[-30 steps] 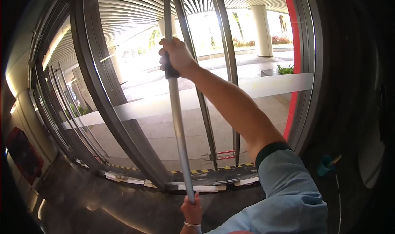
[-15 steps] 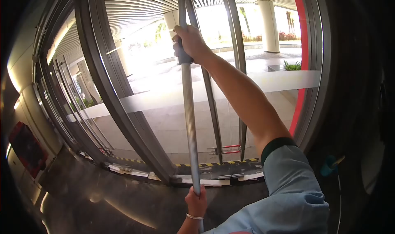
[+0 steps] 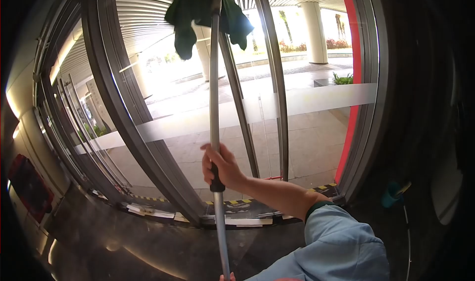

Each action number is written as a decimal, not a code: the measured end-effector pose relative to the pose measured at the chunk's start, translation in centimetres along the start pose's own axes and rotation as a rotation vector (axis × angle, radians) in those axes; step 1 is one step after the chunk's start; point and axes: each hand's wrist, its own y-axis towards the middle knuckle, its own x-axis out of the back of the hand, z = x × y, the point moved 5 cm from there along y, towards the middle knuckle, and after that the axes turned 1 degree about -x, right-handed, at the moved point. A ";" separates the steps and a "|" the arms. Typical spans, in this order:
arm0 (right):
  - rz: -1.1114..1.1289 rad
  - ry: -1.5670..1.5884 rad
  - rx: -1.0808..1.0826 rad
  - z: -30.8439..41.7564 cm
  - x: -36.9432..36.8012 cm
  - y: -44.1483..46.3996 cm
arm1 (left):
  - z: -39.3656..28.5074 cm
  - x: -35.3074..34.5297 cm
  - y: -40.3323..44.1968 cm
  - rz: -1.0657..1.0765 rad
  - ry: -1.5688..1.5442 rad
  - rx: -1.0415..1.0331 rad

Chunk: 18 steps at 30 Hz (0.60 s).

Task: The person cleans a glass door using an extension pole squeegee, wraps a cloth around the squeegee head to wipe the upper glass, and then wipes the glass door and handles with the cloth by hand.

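A long metal pole (image 3: pixel 214 93) stands nearly upright before the glass doors. At its top hangs a dark green cloth (image 3: pixel 208 16), spread in loose folds against the upper glass. My right hand (image 3: pixel 221 168) is wrapped round the pole at its black collar (image 3: pixel 217 184), about halfway up the view. Only the fingertips of my left hand (image 3: pixel 227 277) show at the bottom edge, round the lower end of the pole.
Tall metal door handles (image 3: pixel 278 108) stand right of the pole. Dark door frames (image 3: pixel 133 132) rise on the left. A teal bucket (image 3: pixel 391 195) is at the right, a red-edged dark object (image 3: pixel 31 187) at the far left. Striped tape (image 3: pixel 237 201) runs along the threshold.
My right hand has come down a long way with the pole's collar. The green cloth has dropped into view at the top. My left hand has sunk almost out of view.
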 end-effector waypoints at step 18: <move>0.114 0.075 0.039 4.5 0.9 1.9 | -7.5 -0.5 1.8 -0.234 0.154 -0.044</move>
